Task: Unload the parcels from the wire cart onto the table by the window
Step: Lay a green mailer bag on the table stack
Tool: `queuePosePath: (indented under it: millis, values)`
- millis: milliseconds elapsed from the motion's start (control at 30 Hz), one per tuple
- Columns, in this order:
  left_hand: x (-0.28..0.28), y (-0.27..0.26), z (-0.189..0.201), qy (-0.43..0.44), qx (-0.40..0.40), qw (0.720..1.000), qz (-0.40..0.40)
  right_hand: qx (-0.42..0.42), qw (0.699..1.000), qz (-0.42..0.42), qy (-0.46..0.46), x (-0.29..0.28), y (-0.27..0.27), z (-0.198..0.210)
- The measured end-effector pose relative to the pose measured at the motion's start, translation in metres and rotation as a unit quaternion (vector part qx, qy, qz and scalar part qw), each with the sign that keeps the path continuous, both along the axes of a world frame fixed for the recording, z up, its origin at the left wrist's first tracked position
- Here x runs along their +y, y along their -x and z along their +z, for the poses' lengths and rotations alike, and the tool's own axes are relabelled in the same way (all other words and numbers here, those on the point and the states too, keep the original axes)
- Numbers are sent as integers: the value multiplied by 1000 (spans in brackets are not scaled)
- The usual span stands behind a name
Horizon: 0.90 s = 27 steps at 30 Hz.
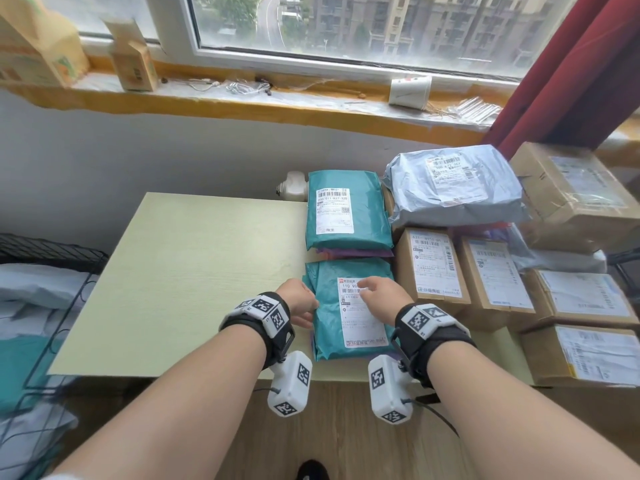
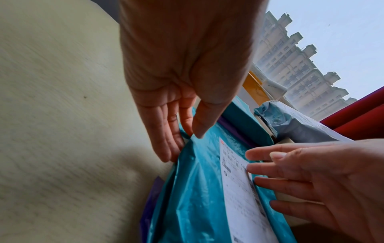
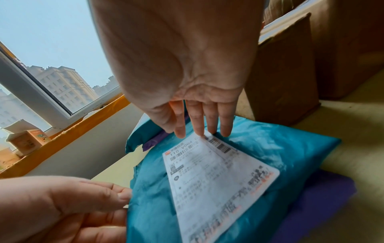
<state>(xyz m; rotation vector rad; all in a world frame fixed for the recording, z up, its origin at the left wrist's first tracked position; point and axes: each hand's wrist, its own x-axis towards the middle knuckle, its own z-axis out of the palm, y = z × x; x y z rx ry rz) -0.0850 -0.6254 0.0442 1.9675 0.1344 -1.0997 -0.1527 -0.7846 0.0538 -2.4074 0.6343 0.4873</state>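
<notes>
A teal parcel (image 1: 332, 327) (image 2: 197, 197) (image 3: 280, 148) with a white label lies near the front edge of the pale table (image 1: 194, 271), on top of a purple parcel (image 3: 322, 197). My left hand (image 1: 303, 306) (image 2: 187, 143) is at its left edge, thumb tip on top and straight fingers along and under the edge, pinching it lightly. My right hand (image 1: 377, 292) (image 3: 199, 131) reaches over it, with straight fingertips on the far end of the label. The black wire cart (image 1: 52, 251) stands to the left of the table and holds grey and teal parcels (image 1: 34, 289).
A second teal parcel (image 1: 346, 209) lies farther back on another purple one. Cardboard boxes (image 1: 433, 265) fill the table's right side, with a grey-blue bag (image 1: 453, 185) on top. The table's left half is bare. Behind are the wall, a cluttered windowsill and a red curtain (image 1: 571, 81).
</notes>
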Motion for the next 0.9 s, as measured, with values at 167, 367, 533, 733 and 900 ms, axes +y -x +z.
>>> queuePosePath:
  millis: [167, 367, 533, 733, 900]
  values:
    - [5, -4, 13, -36, -26, 998, -33, -26, 999, -17, -4, -6, -3, 10]
    - [11, -6, 39, -30, -68, 996, -39, -52, 999, -10, 8, -5, -11, 28]
    - [27, -9, 61, -14, -102, 994, -24, -86, 996, -2, 0, 9, -21, 46]
    - [67, -11, 83, -20, -128, 992, 2, -102, 994, 39, 0, 39, -38, 66]
    - [110, -9, 97, -35, -145, 988, 33, -124, 989, 76, -2, 73, -53, 75]
